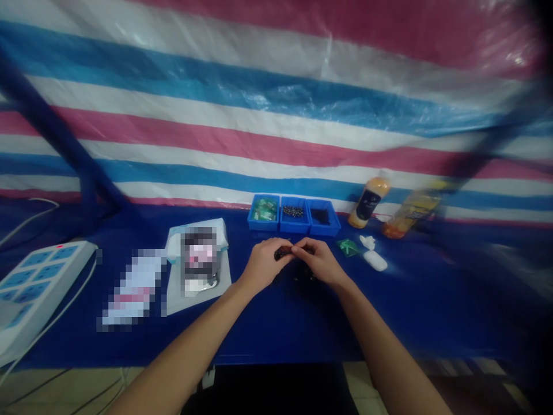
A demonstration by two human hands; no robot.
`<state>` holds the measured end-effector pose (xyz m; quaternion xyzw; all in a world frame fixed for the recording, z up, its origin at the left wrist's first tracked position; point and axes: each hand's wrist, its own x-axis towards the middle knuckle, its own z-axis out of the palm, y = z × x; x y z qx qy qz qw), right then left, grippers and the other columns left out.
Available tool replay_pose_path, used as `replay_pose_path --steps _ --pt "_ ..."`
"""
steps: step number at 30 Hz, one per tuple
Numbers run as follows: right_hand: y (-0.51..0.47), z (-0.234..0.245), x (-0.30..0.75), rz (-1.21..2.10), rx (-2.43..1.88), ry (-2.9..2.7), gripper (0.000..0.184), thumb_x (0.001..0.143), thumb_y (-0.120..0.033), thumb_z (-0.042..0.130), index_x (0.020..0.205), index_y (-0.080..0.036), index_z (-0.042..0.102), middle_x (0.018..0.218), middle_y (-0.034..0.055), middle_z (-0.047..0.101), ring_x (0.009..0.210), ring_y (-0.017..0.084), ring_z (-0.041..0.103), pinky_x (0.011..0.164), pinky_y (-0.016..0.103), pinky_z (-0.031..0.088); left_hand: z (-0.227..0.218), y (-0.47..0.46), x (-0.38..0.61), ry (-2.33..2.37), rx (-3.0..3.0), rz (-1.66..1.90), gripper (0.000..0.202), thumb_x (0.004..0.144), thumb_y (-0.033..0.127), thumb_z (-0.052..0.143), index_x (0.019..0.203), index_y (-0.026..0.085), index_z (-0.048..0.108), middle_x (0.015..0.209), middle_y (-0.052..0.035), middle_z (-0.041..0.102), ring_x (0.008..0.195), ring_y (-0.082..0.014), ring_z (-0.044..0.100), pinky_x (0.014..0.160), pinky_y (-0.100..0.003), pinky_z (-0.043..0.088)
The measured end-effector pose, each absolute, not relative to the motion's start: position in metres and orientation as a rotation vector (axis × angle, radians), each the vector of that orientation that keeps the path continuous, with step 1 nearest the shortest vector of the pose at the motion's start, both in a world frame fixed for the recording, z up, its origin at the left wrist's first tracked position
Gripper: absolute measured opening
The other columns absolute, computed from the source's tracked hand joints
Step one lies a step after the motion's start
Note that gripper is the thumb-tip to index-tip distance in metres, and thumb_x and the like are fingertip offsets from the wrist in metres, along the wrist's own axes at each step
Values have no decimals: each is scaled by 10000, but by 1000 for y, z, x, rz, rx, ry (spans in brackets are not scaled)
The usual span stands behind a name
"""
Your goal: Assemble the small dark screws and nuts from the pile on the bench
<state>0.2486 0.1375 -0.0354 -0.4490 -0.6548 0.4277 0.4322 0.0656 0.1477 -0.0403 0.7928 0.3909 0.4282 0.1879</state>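
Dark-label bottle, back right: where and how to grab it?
Probably best around the body at the dark label, right hand coming from the near side. The bottle is tall and roughly cylindrical; the second bottle is close on its right, a blue bin on its left. Low items, like the white case, lie in front.

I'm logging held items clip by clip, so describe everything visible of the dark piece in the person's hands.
The dark piece is small and nearly black, perhaps plastic, though the material can't be settled. The part that shows looks short and elongated, lying roughly crosswise. The fingers of the left hand close on it, and the right hand has its fingertips at its right end. It is over the blue table, nearer the person than the blue bins. Fingers partly cover it; finer details are too small to tell.
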Motion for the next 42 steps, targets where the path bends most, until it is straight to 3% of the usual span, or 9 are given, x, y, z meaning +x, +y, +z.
replay_pose_path --steps 8,16,28,36,39,42 --pt "140 -37 247 1134 -1040 -1599 323 862 -435 597 1076 -202 659 1059 51 678 979 184 617 893 307 460 -34 145 66 1122 2122 1315 85 840 197 658 917 207 693 887 -8 725 794 -155 676 776 -299 542" --pt "139 -36 248 1133 -1061 -1588 294 870 -476 588 892 -185 623 810 6 607 748 138 542 718 261 429 -32 144 66 1094 2077 1329 90 857 273 662 900 204 700 865 -18 729 783 -167 678 768 -314 548" --pt "135 -32 244 1241 -997 -1569 308 918 -472 523 810 -185 551 731 -24 508 689 113 447 664 239 356 -33 145 67 1030 1993 1335 52 825 235 695 871 212 689 878 -2 703 821 -157 649 790 -294 504" --pt "136 -31 245 1233 -1130 -1503 437 878 -538 535 642 -172 506 600 -30 462 570 102 401 567 247 317 -29 142 66 1096 1987 1292 126 880 308 626 895 202 692 860 -7 697 792 -151 627 761 -280 478" --pt "138 -29 245 1162 -1087 -1363 334 848 -517 593 906 -188 588 705 -24 551 597 110 475 594 250 376 -27 142 65 1154 1991 1284 209 923 331 550 854 186 684 838 -10 694 753 -148 615 729 -274 464" --pt "141 -30 246 1089 -1079 -1328 525 828 -498 628 1257 -236 479 793 -20 603 595 118 509 598 261 410 -27 144 64 1231 1997 1297 226 928 343 536 855 183 679 836 -10 693 743 -151 610 719 -274 459"
